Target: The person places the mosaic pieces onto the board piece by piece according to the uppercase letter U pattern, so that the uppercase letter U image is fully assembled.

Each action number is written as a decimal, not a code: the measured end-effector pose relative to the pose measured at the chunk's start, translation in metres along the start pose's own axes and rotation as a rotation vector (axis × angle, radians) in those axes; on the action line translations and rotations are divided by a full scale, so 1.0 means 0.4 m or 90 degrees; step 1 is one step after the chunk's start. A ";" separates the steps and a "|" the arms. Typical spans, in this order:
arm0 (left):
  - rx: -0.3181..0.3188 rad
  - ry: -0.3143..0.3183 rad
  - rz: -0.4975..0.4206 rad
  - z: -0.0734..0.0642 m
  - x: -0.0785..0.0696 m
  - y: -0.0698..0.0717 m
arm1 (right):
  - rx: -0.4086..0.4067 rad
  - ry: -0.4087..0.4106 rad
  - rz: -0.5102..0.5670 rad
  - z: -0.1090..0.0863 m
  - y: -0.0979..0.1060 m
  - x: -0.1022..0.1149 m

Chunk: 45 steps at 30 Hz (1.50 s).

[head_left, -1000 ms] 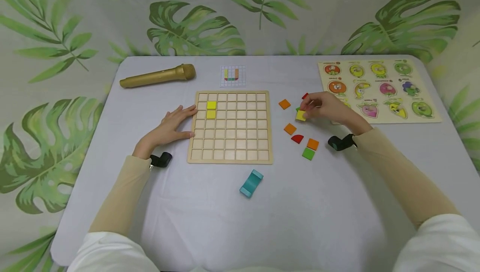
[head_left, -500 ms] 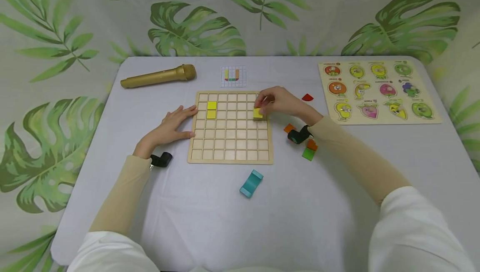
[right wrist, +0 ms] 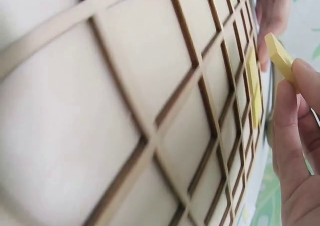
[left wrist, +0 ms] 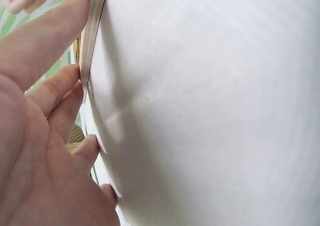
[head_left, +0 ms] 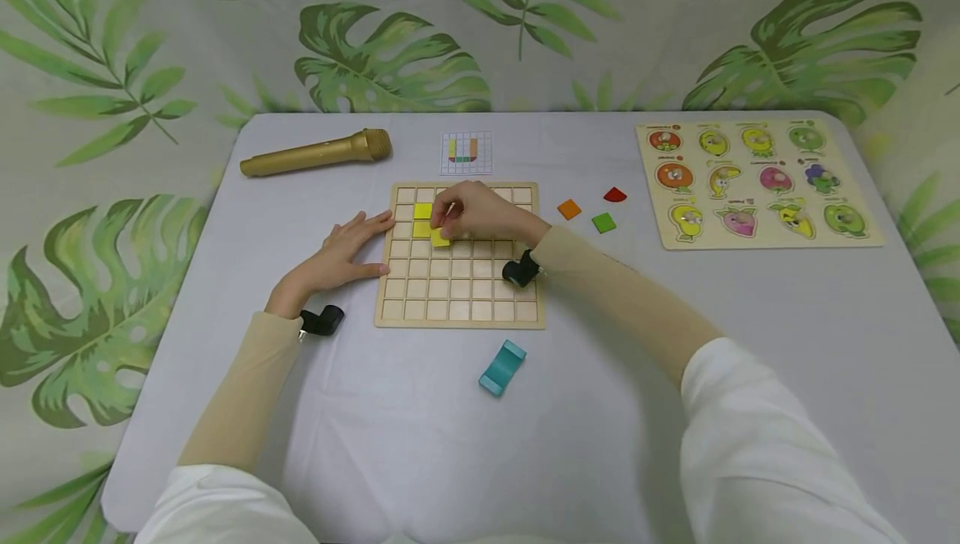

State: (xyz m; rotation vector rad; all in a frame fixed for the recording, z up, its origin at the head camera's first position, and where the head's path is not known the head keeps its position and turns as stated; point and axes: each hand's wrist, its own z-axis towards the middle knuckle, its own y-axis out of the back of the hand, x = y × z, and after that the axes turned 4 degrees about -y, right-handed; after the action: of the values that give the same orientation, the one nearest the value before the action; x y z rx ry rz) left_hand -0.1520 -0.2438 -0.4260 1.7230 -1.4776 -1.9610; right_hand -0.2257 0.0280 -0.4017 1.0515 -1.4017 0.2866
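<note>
A wooden grid board (head_left: 461, 311) lies in the middle of the table, with two yellow square tiles (head_left: 423, 211) set one below the other in its second column. My right hand (head_left: 480, 212) is over the board and pinches another yellow tile (right wrist: 280, 57) between thumb and fingertips. In the head view that tile overlaps the lower placed one; the right wrist view shows it tilted and raised above the grid. At the board's left edge my left hand (head_left: 341, 257) rests with spread fingers. Its fingertips (left wrist: 75, 72) touch the wooden rim.
Right of the board lie an orange tile (head_left: 569, 209), a green tile (head_left: 603, 222) and a red quarter-circle piece (head_left: 615, 194). A pattern card (head_left: 467, 152), a gold microphone (head_left: 315, 152), a fruit puzzle board (head_left: 757, 186) and a teal curved block (head_left: 502, 367) surround the grid.
My right hand has carried the yellow tile leftward from the loose pieces, across the board to beside the two placed tiles. The left hand has stayed at the board's edge.
</note>
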 end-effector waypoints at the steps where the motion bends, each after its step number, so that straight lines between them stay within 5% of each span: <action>1: 0.001 0.001 0.000 0.000 0.000 0.000 | 0.002 0.003 -0.007 0.008 -0.008 0.004; 10: 0.005 0.000 0.000 0.001 0.004 0.001 | 0.001 0.034 -0.106 0.055 -0.056 0.014; 22: -0.001 -0.005 0.001 -0.001 -0.001 0.004 | 0.000 0.056 -0.252 0.053 -0.088 0.043; 33: 0.005 0.001 0.014 0.001 0.008 -0.001 | -0.039 0.015 -0.035 -0.002 0.014 0.001; 45: 0.008 0.003 0.016 0.004 0.011 -0.002 | -0.121 -0.050 0.017 -0.177 0.202 -0.115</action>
State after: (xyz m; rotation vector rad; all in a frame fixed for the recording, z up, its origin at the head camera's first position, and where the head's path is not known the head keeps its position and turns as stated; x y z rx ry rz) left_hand -0.1544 -0.2456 -0.4298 1.7040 -1.5050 -1.9377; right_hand -0.2475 0.1429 -0.3958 0.8957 -1.4843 0.1292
